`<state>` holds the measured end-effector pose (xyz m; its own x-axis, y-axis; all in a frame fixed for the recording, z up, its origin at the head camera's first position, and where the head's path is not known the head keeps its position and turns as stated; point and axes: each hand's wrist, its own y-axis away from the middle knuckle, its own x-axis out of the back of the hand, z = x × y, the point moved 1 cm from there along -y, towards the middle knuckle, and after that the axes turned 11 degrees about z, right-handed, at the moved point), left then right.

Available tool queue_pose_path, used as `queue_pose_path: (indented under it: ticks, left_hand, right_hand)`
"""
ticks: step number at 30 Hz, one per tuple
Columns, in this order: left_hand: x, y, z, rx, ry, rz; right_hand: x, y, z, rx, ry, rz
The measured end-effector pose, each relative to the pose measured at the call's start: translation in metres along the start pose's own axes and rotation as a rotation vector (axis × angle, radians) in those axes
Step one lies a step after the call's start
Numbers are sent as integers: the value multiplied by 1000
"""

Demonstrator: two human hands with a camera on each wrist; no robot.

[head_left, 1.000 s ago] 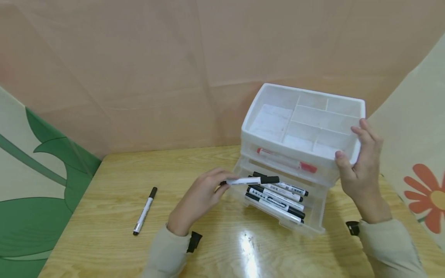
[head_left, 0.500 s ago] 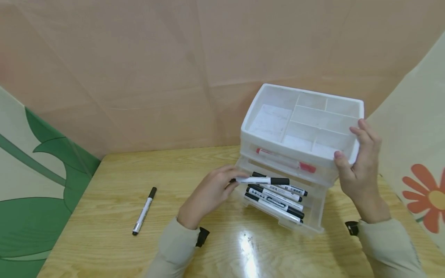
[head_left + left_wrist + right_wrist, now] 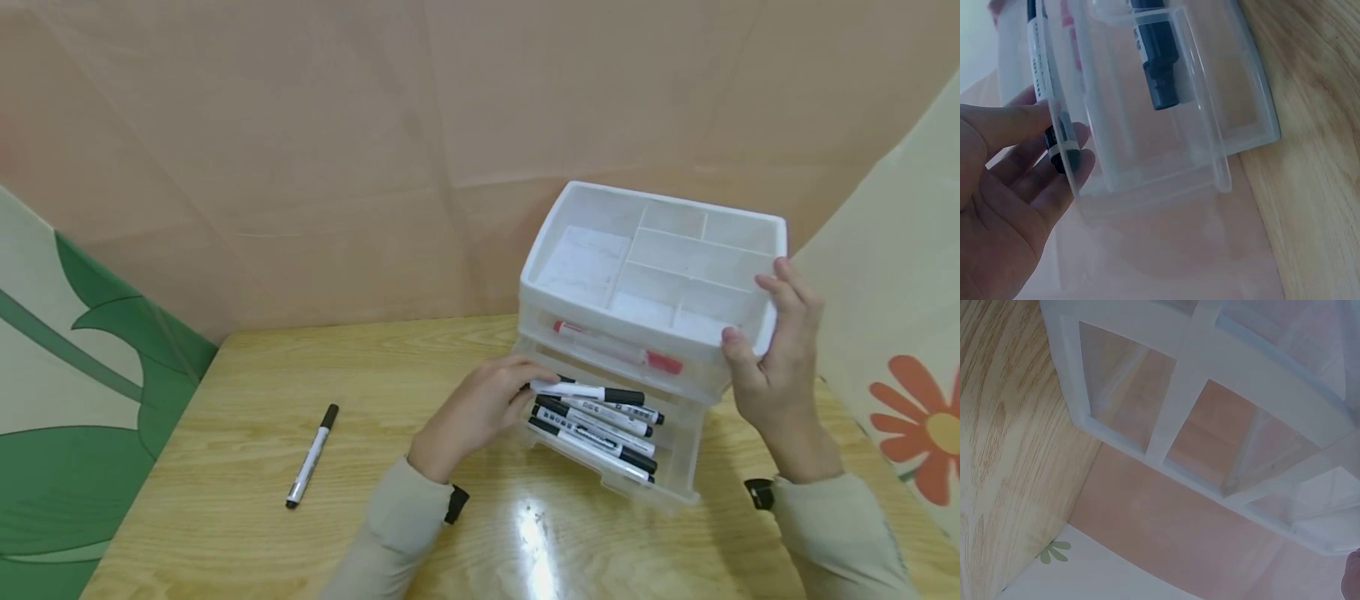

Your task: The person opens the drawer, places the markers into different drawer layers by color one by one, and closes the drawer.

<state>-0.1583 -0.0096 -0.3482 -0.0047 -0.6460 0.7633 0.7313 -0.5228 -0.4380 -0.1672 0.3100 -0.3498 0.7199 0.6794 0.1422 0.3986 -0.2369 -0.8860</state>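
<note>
My left hand [image 3: 480,408] pinches a white marker [image 3: 588,391] by its left end, the black cap pointing right. It lies over the open clear drawer [image 3: 681,471], close above several similar black-capped markers [image 3: 592,440]. In the left wrist view the thumb and fingers hold the marker [image 3: 1041,69] at the drawer's side wall [image 3: 1063,147]. My right hand [image 3: 783,383] grips the right front corner of the white drawer organizer [image 3: 585,258], thumb in front and fingers on its side. Only a fingertip [image 3: 1352,578] shows in the right wrist view, beside the organizer's slatted side [image 3: 1166,419].
A red marker [image 3: 618,346] shows through the closed upper drawer's front. Divided compartments [image 3: 697,250] form the organizer's top. Another black-capped marker [image 3: 311,457] lies on the wooden table [image 3: 225,500] at the left. A pinkish cloth [image 3: 337,167] hangs behind the table.
My left hand has moved right with the marker, from the drawer's left edge to over the other markers. The right hand and organizer have stayed in place.
</note>
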Motion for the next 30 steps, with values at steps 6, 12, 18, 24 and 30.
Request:
queue_pose_path:
  ticks: [6, 12, 18, 24, 30]
  left_hand:
    - [-10, -8, 2, -13, 1, -33]
    - [-18, -12, 8, 8, -31, -91]
    - [-28, -14, 6, 65, -44, -153]
    - [-33, -15, 6, 74, -43, -179]
    - [-35, -17, 6, 64, -62, -187]
  right_hand:
    - [1, -1, 0, -3, -10, 7]
    - [3, 0, 0, -8, -4, 14]
    - [2, 1, -2, -3, -10, 28]
    - [2, 0, -2, 3, -11, 28]
    - [3, 1, -1, 3, -8, 15]
